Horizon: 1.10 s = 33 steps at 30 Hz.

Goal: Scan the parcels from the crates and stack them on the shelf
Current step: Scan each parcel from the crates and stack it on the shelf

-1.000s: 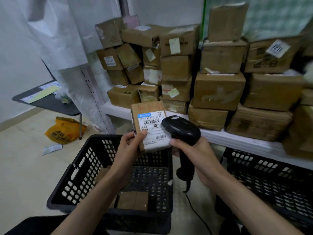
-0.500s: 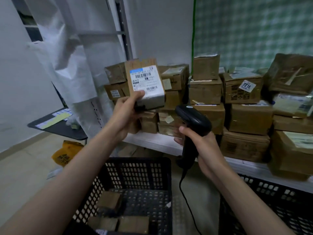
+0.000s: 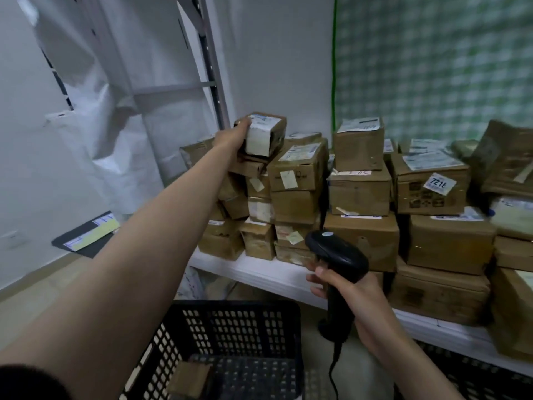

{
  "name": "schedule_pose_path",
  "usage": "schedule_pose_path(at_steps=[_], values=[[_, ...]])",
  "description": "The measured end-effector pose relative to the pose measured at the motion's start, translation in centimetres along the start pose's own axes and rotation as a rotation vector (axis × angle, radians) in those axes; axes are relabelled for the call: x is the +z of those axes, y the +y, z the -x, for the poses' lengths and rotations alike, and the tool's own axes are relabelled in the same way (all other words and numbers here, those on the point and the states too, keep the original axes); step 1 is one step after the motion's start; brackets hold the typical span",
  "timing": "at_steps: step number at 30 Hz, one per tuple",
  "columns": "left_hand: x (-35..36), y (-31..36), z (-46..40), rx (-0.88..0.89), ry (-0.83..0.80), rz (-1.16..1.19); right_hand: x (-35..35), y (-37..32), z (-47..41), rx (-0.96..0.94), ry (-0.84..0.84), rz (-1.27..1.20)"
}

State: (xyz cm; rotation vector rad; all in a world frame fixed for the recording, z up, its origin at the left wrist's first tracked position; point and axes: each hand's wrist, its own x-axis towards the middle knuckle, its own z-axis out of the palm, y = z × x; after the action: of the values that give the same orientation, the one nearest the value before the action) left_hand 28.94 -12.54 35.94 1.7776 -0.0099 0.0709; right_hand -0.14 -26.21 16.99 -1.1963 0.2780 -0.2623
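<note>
Left hand [image 3: 233, 135] grips labelled parcel [image 3: 266, 134] atop box stack [image 3: 297, 174] on shelf [image 3: 259, 272]. Right hand [image 3: 354, 295] fingers wrapped around scanner [image 3: 337, 255] above crate [image 3: 230, 310].

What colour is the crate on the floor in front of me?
Black crate, seen best in the head view.

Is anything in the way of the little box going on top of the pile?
Nothing visible is. The left hand holds the small parcel right at the top of the left stack of boxes on the shelf, with only bare wall behind it.
</note>
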Motion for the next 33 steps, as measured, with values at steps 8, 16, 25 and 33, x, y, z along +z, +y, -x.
schedule_pose_path(at_steps=[8,16,25,33], values=[[-2.0,-3.6,1.5,0.110,0.213,-0.222,-0.4,2.8,0.5,0.040,-0.025,0.154],[-10.9,-22.1,9.4,-0.085,0.095,-0.410,2.0,10.4,-0.3,0.257,-0.167,0.494],[-11.4,-46.8,12.7,-0.512,-0.511,-0.839,5.7,18.7,-3.8,0.465,-0.299,0.785],[-5.9,-61.8,13.3,-0.470,-0.991,-1.198,4.6,22.3,-6.5,0.589,-0.227,0.806]])
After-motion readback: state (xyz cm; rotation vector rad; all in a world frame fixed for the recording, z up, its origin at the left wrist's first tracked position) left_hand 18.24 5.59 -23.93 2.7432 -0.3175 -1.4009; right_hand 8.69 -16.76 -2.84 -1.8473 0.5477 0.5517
